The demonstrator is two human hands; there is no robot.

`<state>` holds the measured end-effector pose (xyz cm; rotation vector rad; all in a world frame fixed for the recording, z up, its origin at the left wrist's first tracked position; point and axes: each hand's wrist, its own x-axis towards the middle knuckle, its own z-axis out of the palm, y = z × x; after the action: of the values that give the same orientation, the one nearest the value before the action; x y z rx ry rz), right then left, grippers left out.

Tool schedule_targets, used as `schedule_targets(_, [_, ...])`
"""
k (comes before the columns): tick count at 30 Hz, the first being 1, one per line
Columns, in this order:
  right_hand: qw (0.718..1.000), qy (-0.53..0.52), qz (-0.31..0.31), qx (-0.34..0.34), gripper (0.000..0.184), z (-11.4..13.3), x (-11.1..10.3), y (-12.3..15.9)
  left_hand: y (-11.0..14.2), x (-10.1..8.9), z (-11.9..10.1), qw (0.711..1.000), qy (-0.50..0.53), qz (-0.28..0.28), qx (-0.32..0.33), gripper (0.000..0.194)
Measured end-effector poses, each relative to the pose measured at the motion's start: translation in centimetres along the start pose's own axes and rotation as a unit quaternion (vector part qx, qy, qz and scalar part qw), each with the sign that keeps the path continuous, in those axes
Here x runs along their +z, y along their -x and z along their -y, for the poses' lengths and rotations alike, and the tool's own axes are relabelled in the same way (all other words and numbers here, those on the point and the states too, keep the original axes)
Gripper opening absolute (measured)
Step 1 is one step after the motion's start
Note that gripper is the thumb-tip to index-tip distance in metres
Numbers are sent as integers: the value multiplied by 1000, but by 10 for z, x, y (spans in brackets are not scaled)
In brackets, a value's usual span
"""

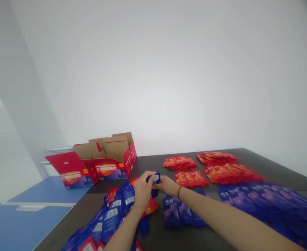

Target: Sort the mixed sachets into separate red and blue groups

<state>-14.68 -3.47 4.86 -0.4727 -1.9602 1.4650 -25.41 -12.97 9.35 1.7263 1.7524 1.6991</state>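
Observation:
Both hands meet over the dark table point(153, 164), pinching the same small blue sachet point(155, 177). My left hand point(143, 190) grips its left end with curled fingers. My right hand point(165, 184), with a red string at the wrist, holds its right end. Below the left hand lies a loose heap of blue and red sachets point(111, 216). A short row of blue sachets point(179, 212) lies just under the right forearm.
Open red cartons point(103, 162) stand at the table's back left. Rows of red sachets point(221, 170) lie at the back right, a long row of blue sachets point(268, 200) at the right. A blue table point(25, 216) adjoins on the left. A white wall rises behind.

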Motion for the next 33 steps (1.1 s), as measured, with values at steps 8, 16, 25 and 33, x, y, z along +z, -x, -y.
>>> schedule_targets(8, [997,47,-49,-24,24,0,-15,-14,-3,30,21,941,280,-6,-191,48])
schedule_targets(16, [985,116,-104,-78,25,3,-14,6,6,32,35,808,367,38,-460,49])
schedule_targets(25, [862,446,75,-228,39,16,-5,37,13,40,59,855,325,21,-403,34])
schedule_targets(33, [784,560,160,-215,34,23,-21,62,24,53,61,892,193,140,-385,59])
